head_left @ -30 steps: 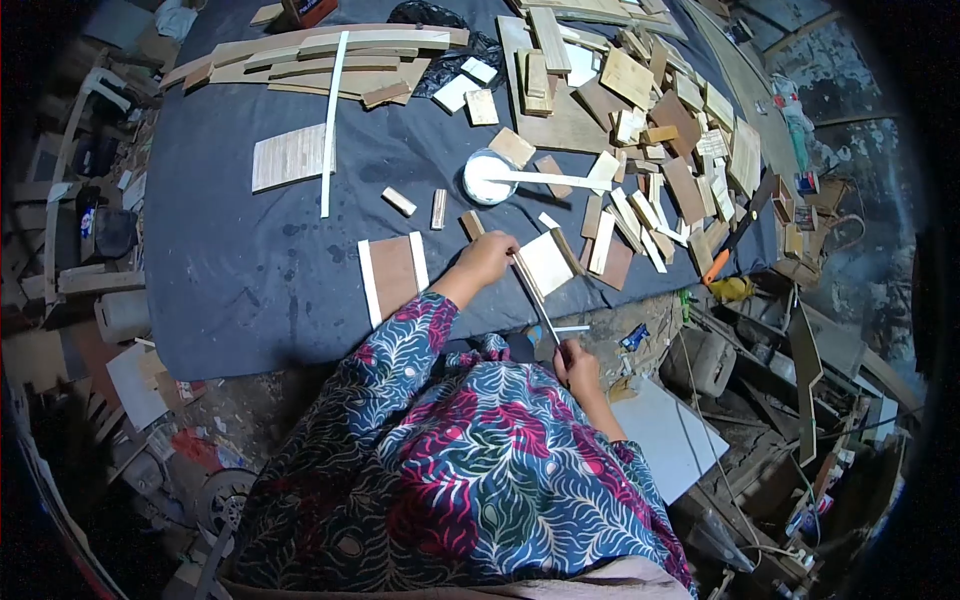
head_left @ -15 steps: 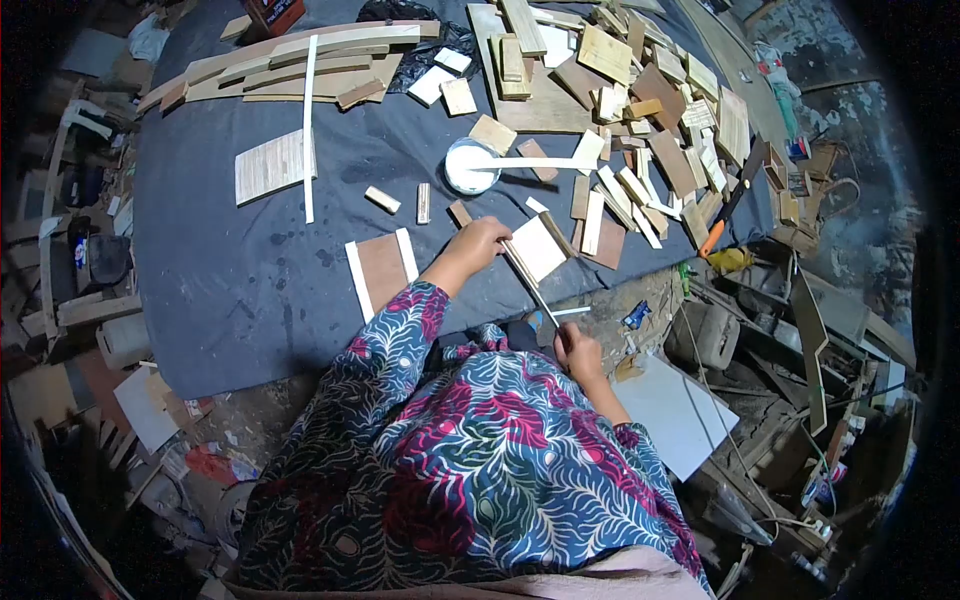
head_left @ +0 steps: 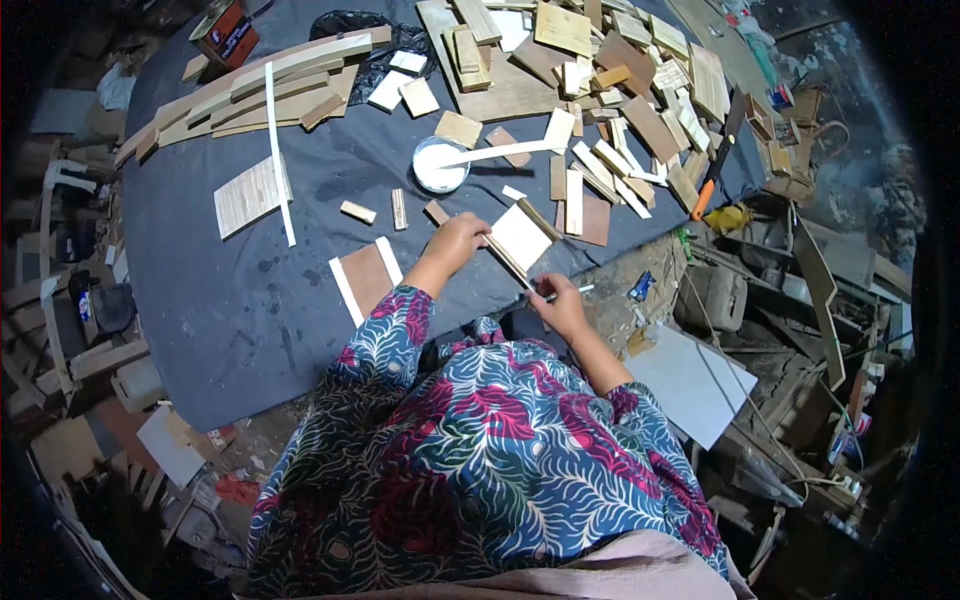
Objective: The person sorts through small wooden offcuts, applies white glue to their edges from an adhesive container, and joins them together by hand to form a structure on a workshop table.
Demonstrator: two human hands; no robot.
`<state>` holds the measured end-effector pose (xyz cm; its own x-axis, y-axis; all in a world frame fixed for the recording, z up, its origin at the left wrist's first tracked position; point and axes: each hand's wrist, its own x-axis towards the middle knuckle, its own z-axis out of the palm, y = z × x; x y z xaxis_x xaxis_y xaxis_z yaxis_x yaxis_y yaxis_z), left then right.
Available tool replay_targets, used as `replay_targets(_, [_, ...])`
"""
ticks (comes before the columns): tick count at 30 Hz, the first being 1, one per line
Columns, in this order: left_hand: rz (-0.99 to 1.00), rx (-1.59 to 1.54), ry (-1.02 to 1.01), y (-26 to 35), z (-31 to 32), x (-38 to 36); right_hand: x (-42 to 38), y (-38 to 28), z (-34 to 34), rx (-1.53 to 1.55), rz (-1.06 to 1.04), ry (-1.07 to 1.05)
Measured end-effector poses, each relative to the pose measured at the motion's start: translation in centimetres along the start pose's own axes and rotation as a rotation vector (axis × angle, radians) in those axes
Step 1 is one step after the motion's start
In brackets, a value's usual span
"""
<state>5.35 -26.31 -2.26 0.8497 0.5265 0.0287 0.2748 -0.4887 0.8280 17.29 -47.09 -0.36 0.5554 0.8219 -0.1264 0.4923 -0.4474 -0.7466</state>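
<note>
My left hand [head_left: 458, 243] is closed on the upper end of a thin wood strip [head_left: 508, 260], at the left edge of a white-faced square board [head_left: 522, 238]. At the strip's lower end my right hand [head_left: 558, 303] pinches it between thumb and fingers. A second wood strip [head_left: 540, 220] lies along the board's opposite edge. Just above my left hand is a small brown wood piece [head_left: 436, 212]. To the left rests a brown panel [head_left: 368, 277] with white strips on two sides. A tub of white glue or paint [head_left: 441, 165] has a flat stick [head_left: 510, 151] across it.
Wood offcuts [head_left: 640, 110] pile up at the table's right, near an orange-handled saw [head_left: 705, 195]. Long wood strips [head_left: 250, 90] and a slatted panel [head_left: 248, 200] lie at the left. A dark cloth [head_left: 230, 330] covers the table. Clutter surrounds it on the floor.
My right hand has moved up and left along the strip, closer to the board. My left hand keeps its hold at the upper end. The whole view has shifted slightly.
</note>
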Motion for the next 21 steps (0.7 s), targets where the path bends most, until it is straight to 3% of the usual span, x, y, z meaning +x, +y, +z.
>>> replay_targets(5, [0.011,0.003,0.015,0.2,0.0,0.0,1.0,-0.1,1.2,-0.049,0.014,-0.053])
replay_targets(21, [-0.024,0.015,-0.029,-0.1,0.0,0.2,0.8,-0.3,1.9,-0.161,-0.048,0.087])
